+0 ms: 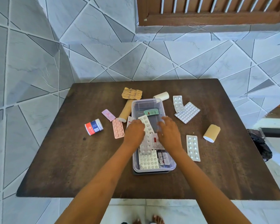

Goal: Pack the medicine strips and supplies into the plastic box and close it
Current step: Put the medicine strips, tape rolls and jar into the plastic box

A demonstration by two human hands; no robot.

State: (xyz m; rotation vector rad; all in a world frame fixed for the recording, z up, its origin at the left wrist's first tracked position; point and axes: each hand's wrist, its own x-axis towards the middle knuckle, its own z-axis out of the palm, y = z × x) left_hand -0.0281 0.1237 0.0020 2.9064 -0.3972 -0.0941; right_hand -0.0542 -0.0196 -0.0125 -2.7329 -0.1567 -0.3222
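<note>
A clear plastic box point(161, 105) stands open at the table's middle, on a dark lid point(150, 172). Inside lie a green strip point(151, 112), a wide white strip point(148, 160), a red-labelled strip point(155, 140) and a foil strip point(163, 159). My left hand point(133, 132) is at the box's left wall, fingers curled on the edge of a long white strip point(147, 126) that slants across the box. My right hand point(168, 131) hovers over the right side of the box with fingers spread, slightly blurred, holding nothing.
Left of the box lie a pink strip point(118, 130), a small lilac strip point(108, 115), a beige roll point(125, 111), a gold strip point(131, 93) and a red-and-blue jar point(94, 126). On the right are a white roll point(161, 95), silver strips point(187, 112) point(193, 147) and another beige roll point(211, 133).
</note>
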